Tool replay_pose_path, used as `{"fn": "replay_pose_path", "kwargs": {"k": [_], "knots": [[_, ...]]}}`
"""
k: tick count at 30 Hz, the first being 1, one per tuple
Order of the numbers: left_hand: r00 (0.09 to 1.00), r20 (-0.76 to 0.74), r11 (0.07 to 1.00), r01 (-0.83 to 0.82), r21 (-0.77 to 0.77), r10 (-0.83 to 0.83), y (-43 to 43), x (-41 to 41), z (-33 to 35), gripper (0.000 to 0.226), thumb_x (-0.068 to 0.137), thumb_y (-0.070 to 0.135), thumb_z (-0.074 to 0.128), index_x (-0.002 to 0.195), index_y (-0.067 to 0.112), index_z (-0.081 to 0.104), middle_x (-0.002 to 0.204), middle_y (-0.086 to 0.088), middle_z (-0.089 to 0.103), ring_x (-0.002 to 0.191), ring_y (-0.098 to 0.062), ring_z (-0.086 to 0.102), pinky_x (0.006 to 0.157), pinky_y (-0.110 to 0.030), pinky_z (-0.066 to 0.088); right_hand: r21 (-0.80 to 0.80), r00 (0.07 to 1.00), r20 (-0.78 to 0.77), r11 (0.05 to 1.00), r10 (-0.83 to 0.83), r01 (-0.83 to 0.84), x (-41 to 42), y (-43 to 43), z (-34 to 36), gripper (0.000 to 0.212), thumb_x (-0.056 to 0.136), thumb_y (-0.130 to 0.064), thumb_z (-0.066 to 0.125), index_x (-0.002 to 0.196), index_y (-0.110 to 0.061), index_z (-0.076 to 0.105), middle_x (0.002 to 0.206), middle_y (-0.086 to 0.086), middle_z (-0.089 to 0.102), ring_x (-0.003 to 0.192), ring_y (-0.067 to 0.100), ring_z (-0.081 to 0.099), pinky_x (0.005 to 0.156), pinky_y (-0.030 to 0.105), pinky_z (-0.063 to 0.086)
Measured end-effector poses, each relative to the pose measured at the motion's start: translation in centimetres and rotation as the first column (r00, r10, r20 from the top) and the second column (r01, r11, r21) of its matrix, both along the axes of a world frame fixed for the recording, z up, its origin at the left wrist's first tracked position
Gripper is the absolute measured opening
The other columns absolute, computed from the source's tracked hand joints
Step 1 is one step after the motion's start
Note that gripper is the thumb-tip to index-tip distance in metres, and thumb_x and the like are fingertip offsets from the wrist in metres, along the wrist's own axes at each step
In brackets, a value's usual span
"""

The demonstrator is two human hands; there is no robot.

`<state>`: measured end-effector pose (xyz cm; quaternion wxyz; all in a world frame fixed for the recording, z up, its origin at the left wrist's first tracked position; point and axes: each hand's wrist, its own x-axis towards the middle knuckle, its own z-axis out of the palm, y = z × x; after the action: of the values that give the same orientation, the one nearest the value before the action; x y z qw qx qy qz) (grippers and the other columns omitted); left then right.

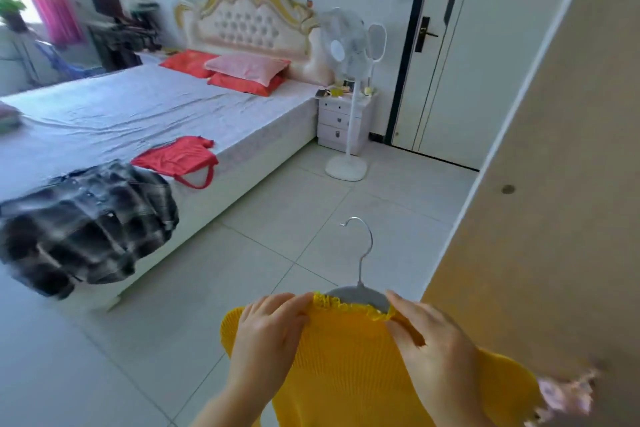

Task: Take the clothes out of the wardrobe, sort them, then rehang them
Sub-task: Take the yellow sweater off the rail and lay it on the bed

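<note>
Hanger carries yellow top; left hand, right hand pinch its shoulders.

Bed at left, pillows at its head against the headboard. An overhanging garment lies on its near edge, a second garment just behind. Nightstand right of the bed, fan before it, door behind. Wardrobe panel far right; top on hanger just left of it.

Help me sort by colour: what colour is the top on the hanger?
Yellow top, clearest in the head view.
</note>
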<state>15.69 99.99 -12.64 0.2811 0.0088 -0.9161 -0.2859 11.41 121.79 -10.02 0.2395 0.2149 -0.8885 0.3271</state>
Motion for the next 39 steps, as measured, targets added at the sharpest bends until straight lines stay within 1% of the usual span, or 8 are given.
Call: {"fn": "replay_pose_path", "kwargs": {"k": [7, 10, 13, 18, 21, 28, 32, 39], "knots": [[0.975, -0.012, 0.973, -0.223, -0.055, 0.223, -14.1, -3.0, 0.1, 0.031, 0.085, 0.035, 0.044, 0.1, 0.029, 0.069, 0.091, 0.009, 0.069, 0.084, -0.014, 0.063, 0.078, -0.03, 0.043, -0.052, 0.978, 0.066, 0.98, 0.198, -0.195, -6.6, -15.4, 0.0, 0.039, 0.069, -0.026, 0.068, 0.107, -0.018, 0.068, 0.087, -0.019, 0.058, 0.074, 0.0, 0.056, 0.069, 0.001, 0.039], [0.956, -0.035, 0.953, -0.294, -0.068, 0.292, -18.6, -4.6, 0.2, 0.03, 0.084, 0.034, 0.044, 0.099, 0.029, 0.07, 0.091, 0.01, 0.069, 0.085, -0.013, 0.063, 0.079, -0.029, 0.041, -0.065, 0.962, 0.084, 0.965, 0.26, -0.255, -9.3, -20.5, 0.2, 0.038, 0.07, -0.026, 0.067, 0.108, -0.018, 0.068, 0.084, -0.02, 0.057, 0.07, 0.0, 0.056, 0.059, -0.007, 0.036], [0.929, -0.075, 0.929, -0.367, -0.052, 0.362, -22.3, -6.8, 0.4, 0.029, 0.083, 0.032, 0.046, 0.099, 0.028, 0.07, 0.089, 0.011, 0.068, 0.087, -0.006, 0.056, 0.079, -0.028, 0.04, -0.131, 0.937, 0.103, 0.939, 0.333, -0.319, -12.7, -24.8, 0.0, 0.038, 0.072, -0.025, 0.067, 0.109, -0.022, 0.066, 0.082, -0.021, 0.059, 0.071, 0.0, 0.057, 0.07, -0.004, 0.04], [0.878, -0.091, 0.878, -0.476, -0.057, 0.47, -27.3, -11.7, 0.1, 0.024, 0.082, 0.028, 0.053, 0.098, 0.027, 0.071, 0.089, 0.012, 0.069, 0.084, -0.01, 0.062, 0.08, -0.029, 0.04, -0.176, 0.891, 0.098, 0.888, 0.444, -0.424, -19.5, -31.5, -0.2, 0.046, 0.071, -0.015, 0.075, 0.11, -0.034, 0.059, 0.095, -0.032, 0.052, 0.094, -0.017, 0.051, 0.079, -0.001, 0.039], [0.833, -0.071, 0.832, -0.553, -0.053, 0.549, -30.2, -15.5, -0.2, 0.025, 0.075, 0.02, 0.062, 0.098, 0.027, 0.071, 0.09, 0.012, 0.069, 0.085, -0.01, 0.062, 0.082, -0.03, 0.04, -0.188, 0.861, 0.093, 0.858, 0.5, -0.478, -24.4, -35.4, -0.7, 0.049, 0.07, -0.011, 0.076, 0.109, -0.035, 0.058, 0.097, -0.032, 0.052, 0.096, -0.017, 0.05, 0.081, -0.002, 0.038], [0.756, -0.02, 0.755, -0.655, -0.023, 0.655, -36.0, -23.8, 0.6, 0.028, 0.076, 0.021, 0.061, 0.1, 0.03, 0.07, 0.092, 0.015, 0.068, 0.088, -0.009, 0.063, 0.084, -0.029, 0.039, -0.225, 0.768, 0.12, 0.771, 0.629, -0.596, -35.2, -43.3, -0.1, 0.05, 0.071, -0.009, 0.077, 0.108, -0.039, 0.06, 0.095, -0.024, 0.06, 0.094, -0.006, 0.055, 0.078, 0.004, 0.043], [0.708, -0.023, 0.708, -0.706, -0.021, 0.706, -39.5, -28.0, 0.6, 0.028, 0.073, 0.018, 0.062, 0.097, 0.028, 0.071, 0.088, 0.013, 0.069, 0.084, -0.01, 0.064, 0.081, -0.029, 0.04, -0.211, 0.73, 0.135, 0.739, 0.67, -0.639, -40.1, -47.9, 0.1, 0.046, 0.072, -0.007, 0.076, 0.108, -0.033, 0.064, 0.097, -0.026, 0.059, 0.095, -0.007, 0.054, 0.076, -0.001, 0.039], [0.699, -0.005, 0.699, -0.715, 0.019, 0.715, -48.0, -36.2, -1.1, 0.028, 0.073, 0.022, 0.062, 0.098, 0.031, 0.07, 0.089, 0.016, 0.068, 0.085, -0.006, 0.061, 0.081, -0.027, 0.038, -0.236, 0.707, 0.171, 0.725, 0.687, -0.647, -48.5, -56.9, -1.2, 0.047, 0.073, -0.007, 0.076, 0.105, -0.038, 0.063, 0.097, -0.021, 0.062, 0.091, -0.009, 0.055, 0.074, 0.001, 0.041]]}}
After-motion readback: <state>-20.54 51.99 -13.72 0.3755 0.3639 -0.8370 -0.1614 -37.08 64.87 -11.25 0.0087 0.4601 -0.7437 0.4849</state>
